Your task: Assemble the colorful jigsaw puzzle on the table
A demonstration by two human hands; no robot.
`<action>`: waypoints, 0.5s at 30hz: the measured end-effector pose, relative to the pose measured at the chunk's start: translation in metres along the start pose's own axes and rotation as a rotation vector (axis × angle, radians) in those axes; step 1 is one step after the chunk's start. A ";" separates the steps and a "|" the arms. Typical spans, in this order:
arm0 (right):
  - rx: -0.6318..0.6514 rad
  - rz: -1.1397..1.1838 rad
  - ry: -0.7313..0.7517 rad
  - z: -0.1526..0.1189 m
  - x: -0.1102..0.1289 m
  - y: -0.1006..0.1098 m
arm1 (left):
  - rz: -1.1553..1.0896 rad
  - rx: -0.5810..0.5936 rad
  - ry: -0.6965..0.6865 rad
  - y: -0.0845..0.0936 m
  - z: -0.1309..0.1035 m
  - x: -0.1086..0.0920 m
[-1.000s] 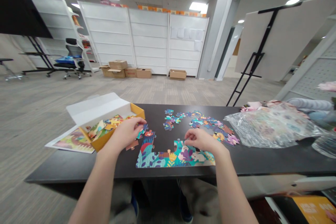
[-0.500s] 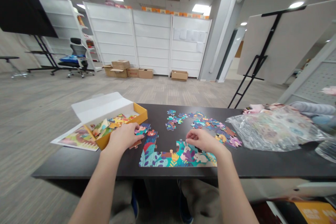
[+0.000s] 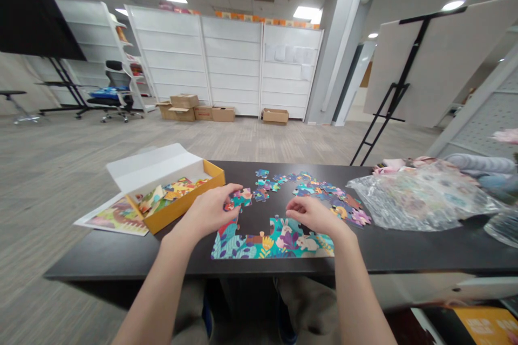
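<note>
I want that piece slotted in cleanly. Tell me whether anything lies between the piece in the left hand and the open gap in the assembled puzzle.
Nothing visible does. The left hand holds the puzzle piece just above the assembled puzzle, and the bare table lies between them.

Both forearms extended forward; left hand (image 3: 210,211) palm-down, fingers curled; right hand (image 3: 311,214) likewise.

Your head camera (the only view) looks forward and down, close over both hands, room beyond.
</note>
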State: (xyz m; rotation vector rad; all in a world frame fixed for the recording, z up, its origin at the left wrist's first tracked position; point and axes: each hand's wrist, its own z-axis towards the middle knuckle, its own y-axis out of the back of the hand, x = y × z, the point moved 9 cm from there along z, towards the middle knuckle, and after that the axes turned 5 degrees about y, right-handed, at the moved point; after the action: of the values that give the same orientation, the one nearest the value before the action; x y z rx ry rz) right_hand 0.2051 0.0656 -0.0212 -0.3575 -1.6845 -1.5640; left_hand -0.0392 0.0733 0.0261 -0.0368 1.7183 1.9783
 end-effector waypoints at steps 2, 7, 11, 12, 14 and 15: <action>-0.038 0.018 0.006 -0.002 -0.004 0.007 | -0.033 -0.012 -0.096 -0.006 0.000 -0.025; -0.085 0.125 -0.008 -0.007 -0.010 0.017 | -0.069 -0.005 -0.264 -0.024 -0.002 -0.079; -0.017 0.271 0.051 -0.007 0.005 0.008 | -0.059 -0.019 -0.343 -0.032 -0.001 -0.109; -0.006 0.288 0.051 -0.008 0.007 0.007 | -0.046 -0.019 -0.351 -0.035 0.000 -0.114; 0.001 0.301 0.035 -0.009 0.004 0.008 | -0.010 -0.020 -0.342 -0.039 0.001 -0.119; -0.003 0.301 0.022 -0.010 0.001 0.009 | 0.005 -0.024 -0.334 -0.041 0.002 -0.120</action>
State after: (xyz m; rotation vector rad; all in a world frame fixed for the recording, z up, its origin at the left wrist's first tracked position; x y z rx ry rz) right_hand 0.2144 0.0580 -0.0147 -0.5655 -1.5306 -1.3430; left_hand 0.0815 0.0347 0.0305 0.2744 1.4802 1.8836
